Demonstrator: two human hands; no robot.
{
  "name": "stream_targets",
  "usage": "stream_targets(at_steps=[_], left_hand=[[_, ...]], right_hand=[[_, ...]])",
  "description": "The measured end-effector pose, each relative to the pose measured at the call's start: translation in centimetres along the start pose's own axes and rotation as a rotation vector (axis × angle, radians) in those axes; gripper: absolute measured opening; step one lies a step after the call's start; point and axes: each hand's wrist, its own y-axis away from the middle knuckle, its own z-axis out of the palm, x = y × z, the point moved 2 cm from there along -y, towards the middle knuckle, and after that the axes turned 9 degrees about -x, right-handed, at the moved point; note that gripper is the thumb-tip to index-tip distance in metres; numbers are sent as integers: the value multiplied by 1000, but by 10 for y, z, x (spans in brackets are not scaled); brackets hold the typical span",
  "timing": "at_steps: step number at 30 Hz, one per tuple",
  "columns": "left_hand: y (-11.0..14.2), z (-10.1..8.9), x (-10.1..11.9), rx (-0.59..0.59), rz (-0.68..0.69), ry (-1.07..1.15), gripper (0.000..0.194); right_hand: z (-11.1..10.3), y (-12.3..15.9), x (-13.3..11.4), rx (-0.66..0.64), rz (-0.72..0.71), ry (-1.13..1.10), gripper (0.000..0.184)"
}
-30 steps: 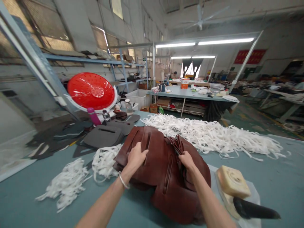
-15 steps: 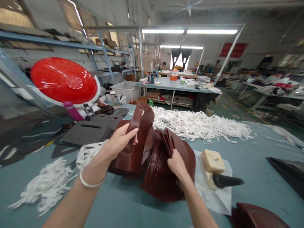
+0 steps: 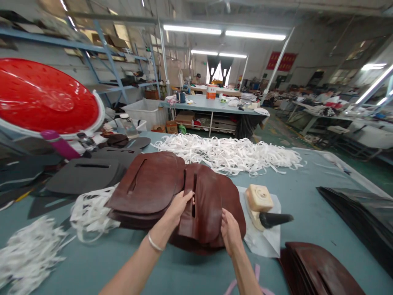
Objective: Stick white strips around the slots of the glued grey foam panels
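Note:
Two stacks of brown leather pieces with slots lie on the green table. The left stack lies flat. My left hand pinches the left edge of the top brown piece of the right stack, next to its slot. My right hand grips that same piece at its lower right edge, fingers closed on it. Both hands hold this one piece just above the stack.
White strips are heaped behind and at left. A cream block with a black horn-shaped tool sits on paper at right. More brown pieces lie front right, dark sheets far right, grey cut pieces and a red dish at left.
My left hand laid the lifted brown piece down onto the left stack, then came back to the right stack. Both hands now hold the top piece there. The view swung to the right.

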Motion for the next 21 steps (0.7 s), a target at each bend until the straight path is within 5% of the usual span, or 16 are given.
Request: stream_targets(at_steps=[3, 7, 11, 15, 21], left_hand=[[-7, -8, -17, 36, -29, -34, 39], [-5, -11, 0, 1, -27, -98, 39], [0, 7, 13, -49, 11, -218, 40], [0, 16, -7, 41, 50, -436, 43], [-1, -8, -52, 279, 59, -751, 70]], right_hand=[[0, 0, 3, 17, -19, -4, 50], [-2, -2, 1, 129, -73, 102, 56], [-11, -10, -8, 170, -121, 231, 63], [-44, -23, -15, 210, -120, 419, 64], [-104, -56, -6, 313, -34, 742, 69]])
